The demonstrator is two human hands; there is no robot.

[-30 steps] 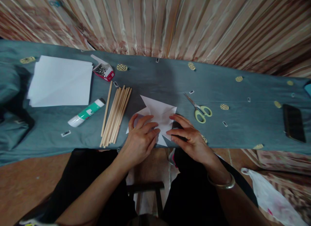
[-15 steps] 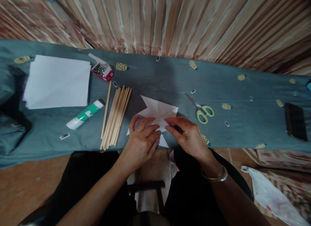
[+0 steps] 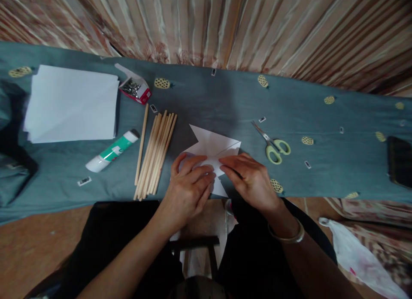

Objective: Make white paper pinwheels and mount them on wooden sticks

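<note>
I see the left hand [image 3: 189, 189] pressing flat, fingers spread, on the folded white paper [image 3: 214, 149], while the right hand [image 3: 249, 179] pinches a flap of it between fingertips. The paper lies on the teal cloth [image 3: 225, 101] near its front edge (its pointed corners stick out past both hands). Just left lie wooden sticks [image 3: 154, 155], then a glue stick [image 3: 111, 152]; scissors [image 3: 273, 144] sit to the right.
</note>
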